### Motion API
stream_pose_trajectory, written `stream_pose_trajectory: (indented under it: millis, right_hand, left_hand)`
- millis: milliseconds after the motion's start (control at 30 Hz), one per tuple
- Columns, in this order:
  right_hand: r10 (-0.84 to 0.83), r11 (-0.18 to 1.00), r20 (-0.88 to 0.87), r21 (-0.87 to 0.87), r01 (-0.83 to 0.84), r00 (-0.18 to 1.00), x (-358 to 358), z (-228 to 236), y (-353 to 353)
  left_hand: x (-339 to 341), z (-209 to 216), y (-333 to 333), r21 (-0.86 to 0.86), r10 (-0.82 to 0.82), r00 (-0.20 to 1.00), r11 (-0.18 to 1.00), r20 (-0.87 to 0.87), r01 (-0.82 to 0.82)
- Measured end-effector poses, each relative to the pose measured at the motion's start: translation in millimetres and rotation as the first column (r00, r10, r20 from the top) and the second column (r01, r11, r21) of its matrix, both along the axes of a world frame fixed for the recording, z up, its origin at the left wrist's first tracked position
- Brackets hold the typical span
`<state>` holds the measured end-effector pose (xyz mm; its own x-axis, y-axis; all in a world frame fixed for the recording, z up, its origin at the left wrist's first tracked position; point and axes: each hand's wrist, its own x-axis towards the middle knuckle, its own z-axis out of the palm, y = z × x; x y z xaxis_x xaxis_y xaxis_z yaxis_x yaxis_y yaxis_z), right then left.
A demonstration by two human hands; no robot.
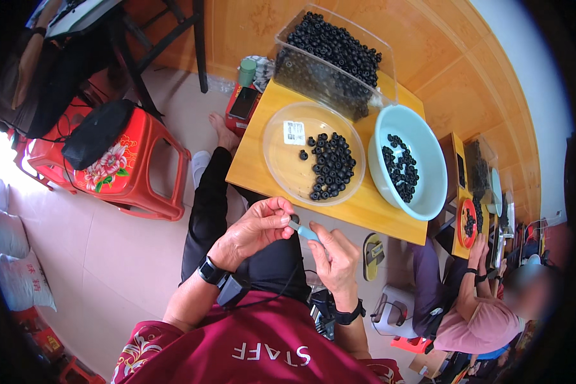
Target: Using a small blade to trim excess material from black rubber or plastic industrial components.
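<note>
In front of my lap, my left hand (260, 225) is closed in a pinch on a small black round part (294, 219), mostly covered by the fingers. My right hand (336, 256) grips a small blue-handled blade (308, 232), its short metal tip touching or very near that part. Just beyond the hands, a clear round plastic tray (277, 153) lies on the yellow table (253, 168). Loose black round parts (331, 168) with holes cover its right side. Right of it stands a light blue basin (434, 169) with more such parts inside.
A clear plastic bin (313, 75) heaped with black parts stands at the table's back. A phone (243, 102) and a green-lidded container (247, 72) rest on a red stool at left. Further left is a red stool (166, 168) with a black bag. A co-worker (477, 320) sits at right.
</note>
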<state>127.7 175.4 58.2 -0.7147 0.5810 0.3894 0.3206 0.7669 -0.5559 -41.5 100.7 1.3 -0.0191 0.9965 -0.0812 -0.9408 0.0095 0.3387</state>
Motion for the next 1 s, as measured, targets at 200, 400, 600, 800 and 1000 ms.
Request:
stream_pose_trajectory:
  millis: [200, 400, 600, 800, 1000]
  right_hand:
    - [0.009, 1.000, 0.003, 0.023, -0.009, 1.000, -3.1, -1.5, 1.0]
    - [0.035, 0.998, -0.011, 0.052, -0.034, 0.999, -3.0, -2.6, 2.3]
    - [-0.084, 0.992, 0.027, 0.102, 0.080, 0.996, 5.0, -22.1, 28.2]
    - [-0.191, 0.981, -0.046, -0.048, 0.189, 0.980, 12.7, 6.3, 21.5]
    - [0.036, 0.821, -0.123, -0.563, -0.099, 0.992, -9.2, 21.7, -6.0]
  left_hand:
    - [-1.6, -0.9, -1.9, -0.002, 0.009, 1.000, 1.000, 0.003, -0.009]
    - [-2.6, 2.6, -3.9, 0.025, -0.018, 0.999, 1.000, 0.029, 0.018]
    - [-0.1, 14.4, -8.1, 0.120, -0.070, 0.997, 0.991, 0.028, 0.066]
    - [-3.0, 15.6, -12.6, 0.111, -0.047, 0.998, 0.993, 0.038, 0.043]
    - [7.6, 11.7, -3.6, -0.005, -0.121, 0.988, 0.993, -0.090, 0.121]
